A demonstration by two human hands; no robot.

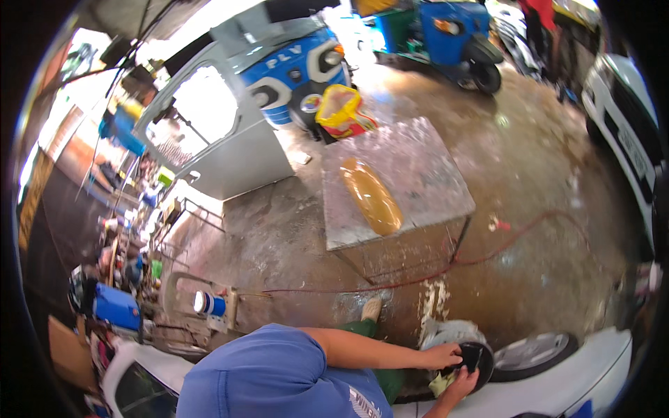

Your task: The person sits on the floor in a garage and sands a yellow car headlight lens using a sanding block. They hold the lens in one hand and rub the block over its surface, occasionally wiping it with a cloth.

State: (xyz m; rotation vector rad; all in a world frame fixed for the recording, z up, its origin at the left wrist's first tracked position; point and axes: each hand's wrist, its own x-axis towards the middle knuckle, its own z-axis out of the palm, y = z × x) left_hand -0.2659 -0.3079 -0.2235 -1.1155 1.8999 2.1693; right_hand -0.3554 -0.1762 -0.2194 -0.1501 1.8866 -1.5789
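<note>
At the lower right, both my hands are together over a round black dish-like piece [480,359]. My left hand [442,357] reaches in from the left, its fingers curled at the piece's near-left side; what they pinch is too small to tell. My right hand [459,387] is just below, fingers bent over the lower rim. A crumpled pale yellow cloth [440,383] lies against the right hand's fingers and seems held there. Behind the black piece is a crumpled, clear plastic-like sheet [453,330].
A white car with a wheel [533,354] stands close on the right. Ahead is a metal-legged table [432,174] bearing a glossy tan elongated panel [373,196]. A red hose [516,245] crosses the wet floor. A grey door panel [244,157], yellow bag [341,111] and blue vehicle [453,31] stand beyond.
</note>
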